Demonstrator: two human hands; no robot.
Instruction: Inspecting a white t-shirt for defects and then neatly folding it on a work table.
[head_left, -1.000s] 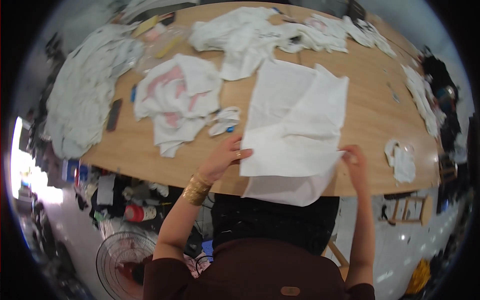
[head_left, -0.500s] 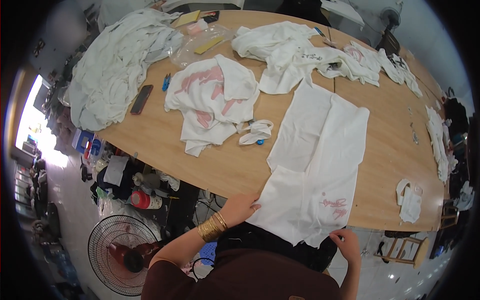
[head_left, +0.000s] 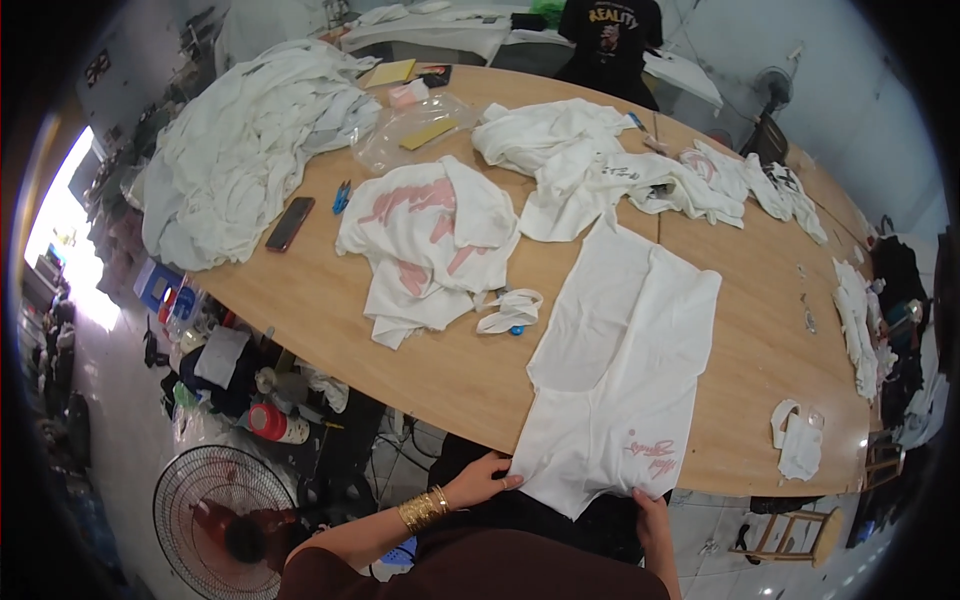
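I see my left hand [head_left: 478, 481] and right hand [head_left: 652, 513] each pinching the near hem of the white shirt [head_left: 620, 370] draped over the table's [head_left: 330, 310] near edge; it looks light, limp and easily bunched, so the corners are the best hold.

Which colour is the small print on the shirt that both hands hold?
Pink, on the white shirt; head view.

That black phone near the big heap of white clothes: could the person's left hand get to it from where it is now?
Probably not without stepping sideways: the left hand grips the white shirt at the near table edge, and the phone lies far left.
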